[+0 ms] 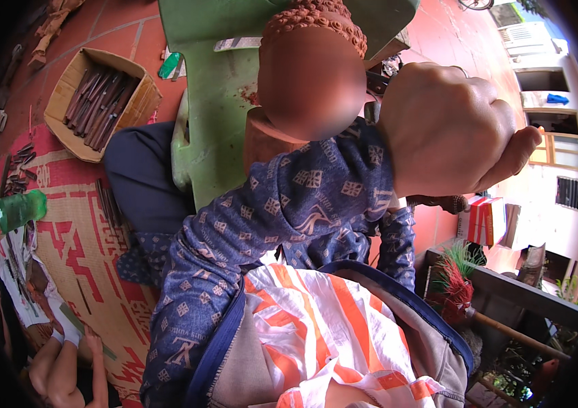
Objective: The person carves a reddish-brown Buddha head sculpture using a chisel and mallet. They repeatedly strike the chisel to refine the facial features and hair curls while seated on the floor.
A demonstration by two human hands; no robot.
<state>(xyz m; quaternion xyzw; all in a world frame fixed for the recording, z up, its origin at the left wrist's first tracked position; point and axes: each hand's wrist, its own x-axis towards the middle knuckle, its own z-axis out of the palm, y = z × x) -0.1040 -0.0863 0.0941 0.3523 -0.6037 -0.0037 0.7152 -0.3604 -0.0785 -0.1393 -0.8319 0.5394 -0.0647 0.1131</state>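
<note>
Right hand (pixel 455 126) fisted close to lens – contents hidden, left hand unseen, clay figure (pixel 309 75) partly blurred

Left sleeve (pixel 282 204): long, blue-grey fabric, repeating pale print of small squared lattice motifs and angular emblems; cuff ends at wrist below left hand (pixel 455 129), bare, no ring or watch visible. Second sleeve portion (pixel 397 245), same print, showing behind. Trousers (pixel 143 173): dark navy, plain. Over torso: white garment with broad orange stripes (pixel 316 326), creased. Outer layer (pixel 438 347): grey-brown fabric with dark blue edging band (pixel 217 347) curving around striped cloth. Right hand not discernible.
</note>
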